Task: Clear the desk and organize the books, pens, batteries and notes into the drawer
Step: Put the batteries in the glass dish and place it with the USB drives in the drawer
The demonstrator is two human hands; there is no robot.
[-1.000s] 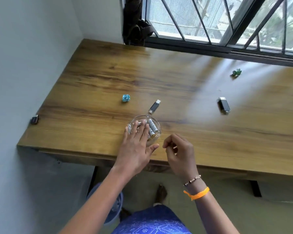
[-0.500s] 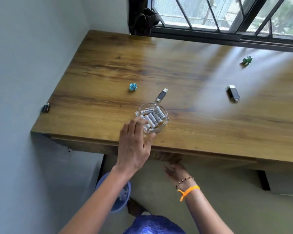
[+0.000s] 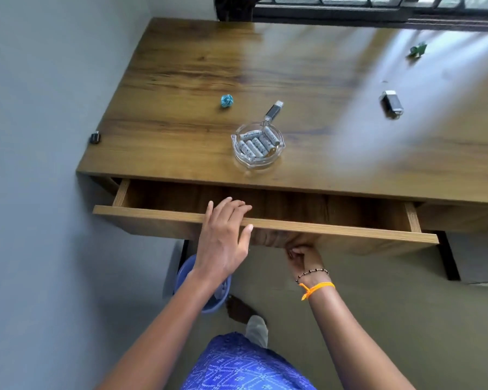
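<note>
Under the desk (image 3: 307, 66) edge, drawer (image 3: 265, 222) pulled partway out, inside in shadow and seemingly bare. Left hand (image 3: 223, 237) laid over the drawer front, fingers straight and spread, thumb out, gripping nothing. Right hand (image 3: 303, 256) tucked beneath the drawer front, fingers curled up under it, apparently hooking the underside; actual grip hidden. Just behind the drawer, near the desk's front edge: glass dish (image 3: 257, 144) holding batteries (image 3: 258, 142), about six, lying side by side. Probably heavy for its size, hard, smooth and breakable; best lifted whole with fingers around the rim, kept level so the batteries, round and prone to rolling, stay put. Touching the dish's far rim: one USB stick (image 3: 274, 110). Farther right of the dish: a second USB stick (image 3: 392, 103). Beyond and left of the dish: one crumpled blue note (image 3: 226, 100); far right near the window: one crumpled green note (image 3: 418, 49), both light and soft, an easy pinch. At the desk's left edge: one small dark object (image 3: 95, 137), too small to identify. No books or pens visible.
</note>
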